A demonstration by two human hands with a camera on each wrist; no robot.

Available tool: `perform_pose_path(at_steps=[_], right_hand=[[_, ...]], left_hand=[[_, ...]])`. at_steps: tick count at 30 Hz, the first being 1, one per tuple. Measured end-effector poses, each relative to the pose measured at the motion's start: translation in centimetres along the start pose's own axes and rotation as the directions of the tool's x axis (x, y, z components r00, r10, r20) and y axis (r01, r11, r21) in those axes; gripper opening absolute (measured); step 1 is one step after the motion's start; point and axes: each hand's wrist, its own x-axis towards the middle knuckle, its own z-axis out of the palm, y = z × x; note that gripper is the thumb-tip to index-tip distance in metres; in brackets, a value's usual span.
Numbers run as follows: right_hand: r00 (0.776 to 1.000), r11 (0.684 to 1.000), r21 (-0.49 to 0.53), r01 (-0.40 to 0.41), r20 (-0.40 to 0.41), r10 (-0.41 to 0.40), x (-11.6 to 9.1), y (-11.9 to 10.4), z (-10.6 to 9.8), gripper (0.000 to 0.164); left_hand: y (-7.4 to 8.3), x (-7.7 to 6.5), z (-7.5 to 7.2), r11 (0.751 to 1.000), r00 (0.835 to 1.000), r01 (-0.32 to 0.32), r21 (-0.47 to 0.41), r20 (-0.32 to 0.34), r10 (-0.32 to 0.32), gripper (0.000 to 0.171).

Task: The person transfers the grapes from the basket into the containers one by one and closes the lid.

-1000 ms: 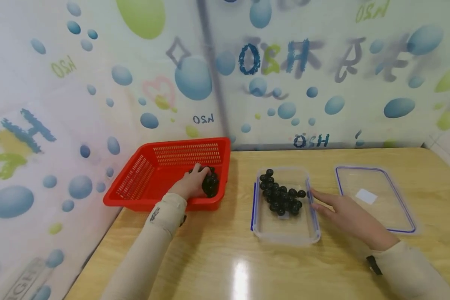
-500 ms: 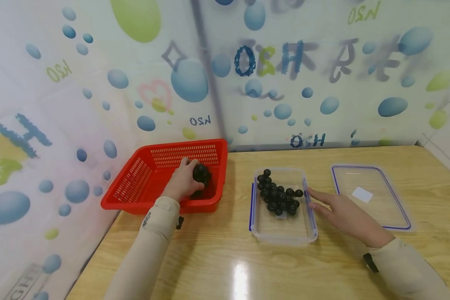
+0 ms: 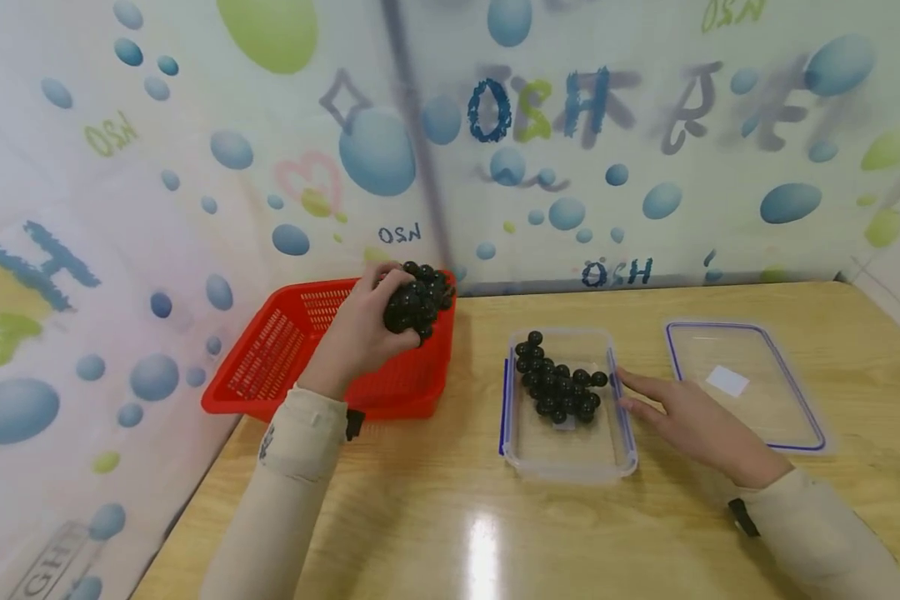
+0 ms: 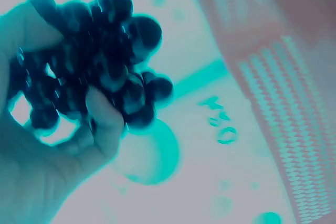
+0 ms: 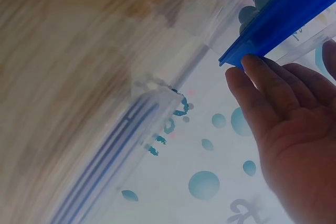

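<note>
In the head view my left hand (image 3: 360, 329) grips a bunch of black grapes (image 3: 420, 302) above the red basket (image 3: 401, 408). The left wrist view shows the thumb and fingers curled round that bunch (image 4: 113, 59). A second bunch of dark grapes (image 3: 558, 387) lies inside the clear plastic container (image 3: 570, 471). With fingers nearly straight, my right hand (image 3: 693, 421) touches the container's right side. In the right wrist view its fingertips rest against a blue clip flap (image 5: 286, 17) on that container.
A clear lid (image 3: 765, 408) with a blue seal and a white label lies to the right of the container on the wooden table (image 3: 420, 517). A wall sheet (image 3: 570, 125) printed with blue drops stands behind the table. The basket's slatted side (image 4: 289, 129) shows in the left wrist view.
My left hand has lifted the bunch of grapes up out of the red basket. My right hand stays at the container's side.
</note>
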Motion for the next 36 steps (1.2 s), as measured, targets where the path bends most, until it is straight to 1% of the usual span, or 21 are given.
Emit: perform_pose_path(at_steps=[1, 2, 3, 5, 7, 10, 11, 14, 19, 25, 27, 29, 32, 36], right_hand=[[1.0, 1.0, -0.006, 0.005, -0.004, -0.005, 0.0, 0.0, -0.1, 0.059], [1.0, 1.0, -0.003, 0.004, 0.001, -0.004, 0.1, 0.0, -0.1, 0.059], [1.0, 1.0, 0.001, 0.001, 0.004, -0.001, 0.1, -0.1, -0.1, 0.059], [1.0, 1.0, 0.005, -0.006, 0.005, 0.006, 0.1, -0.1, -0.1, 0.059], [1.0, 1.0, 0.008, -0.004, 0.005, 0.004, 0.0, -0.1, -0.1, 0.059], [1.0, 1.0, 0.012, 0.001, -0.001, -0.001, 0.0, 0.0, 0.0, 0.06], [1.0, 1.0, 0.012, 0.002, -0.003, -0.002, 0.0, 0.1, 0.1, 0.06], [1.0, 1.0, 0.015, 0.001, -0.008, -0.001, 0.0, 0.2, 0.2, 0.06], [1.0, 1.0, 0.003, 0.009, -0.02, -0.009, 0.1, 0.2, 0.1, 0.058], [1.0, 1.0, -0.011, 0.01, -0.021, -0.01, 0.2, 0.2, 0.0, 0.059], [1.0, 1.0, -0.015, 0.012, -0.022, -0.013, 0.2, 0.2, 0.0, 0.059], [1.0, 1.0, -0.02, 0.012, -0.025, -0.013, 0.2, 0.3, 0.0, 0.058], [0.999, 1.0, -0.017, 0.012, -0.03, -0.013, 0.2, 0.3, 0.0, 0.058], [0.999, 1.0, -0.012, 0.0, -0.032, 0.0, 0.2, 0.2, -0.1, 0.058]], left_hand=[[0.6, 0.0, 0.0, 0.998, 0.998, -0.065, -0.017, 0.011, 0.065, 0.051], [1.3, 0.0, 0.1, 0.992, 0.992, -0.121, -0.035, 0.03, 0.122, 0.049], [2.0, 0.0, 0.2, 0.984, 0.984, -0.17, -0.049, 0.052, 0.172, 0.048], [3.4, 0.0, 0.9, 0.964, 0.959, -0.256, -0.065, 0.107, 0.262, 0.047], [4.8, 0.0, 1.9, 0.948, 0.934, -0.313, -0.062, 0.163, 0.319, 0.048], [6.3, 0.1, 3.6, 0.924, 0.894, -0.377, -0.057, 0.238, 0.379, 0.049], [6.7, 0.1, 4.1, 0.918, 0.883, -0.392, -0.059, 0.256, 0.393, 0.049], [7.6, 0.2, 5.5, 0.907, 0.858, -0.415, -0.069, 0.303, 0.416, 0.05], [8.5, 0.2, 7.0, 0.907, 0.833, -0.414, -0.079, 0.368, 0.413, 0.051], [9.0, 0.2, 8.0, 0.897, 0.809, -0.436, -0.077, 0.402, 0.428, 0.05], [9.1, 0.2, 8.3, 0.89, 0.798, -0.448, -0.083, 0.413, 0.44, 0.051], [9.2, 0.2, 8.8, 0.881, 0.781, -0.464, -0.089, 0.428, 0.454, 0.051], [9.2, 0.2, 9.5, 0.864, 0.75, -0.49, -0.118, 0.449, 0.486, 0.05], [9.3, 0.3, 10.2, 0.855, 0.721, -0.496, -0.151, 0.478, 0.502, 0.05]])
